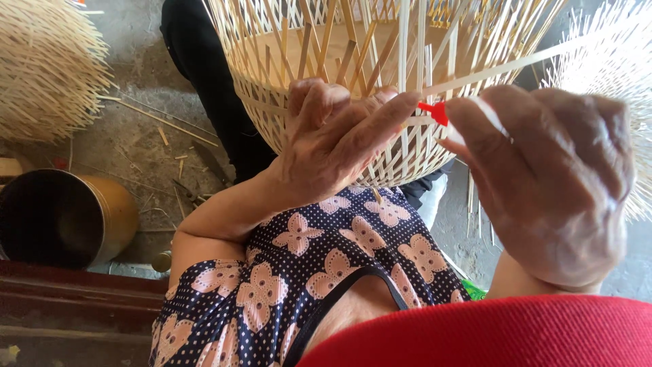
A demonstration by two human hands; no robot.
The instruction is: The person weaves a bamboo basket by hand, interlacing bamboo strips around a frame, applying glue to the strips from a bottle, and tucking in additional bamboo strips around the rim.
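My left hand (333,146) is pressed against the side of the half-woven basket (319,75) on my lap, fingers curled in among the upright slats, index stretched toward the right. My right hand (550,183) is clenched around a small tool w/ a red tip (435,112), thumb and fingers pinched tight on it; a long thin bamboo strip (502,66) runs from that spot up and out to the right. Can't tell if the same hand also grips the strip. Progress, as I judge it: lower band of the basket is woven tight, horizontal rows close together; upper part is only bare slats crossing w/ open gaps, so plenty left to weave. Room: both hands sit close, nearly touching at the red tip, right at the edge of the woven band. Loose slat ends stick out all round, esp. top and right. To my left, well apart, a dark round metal can (61,217) on the ground and a finished-looking bristly basket (47,64) above it; scraps litter the floor between.
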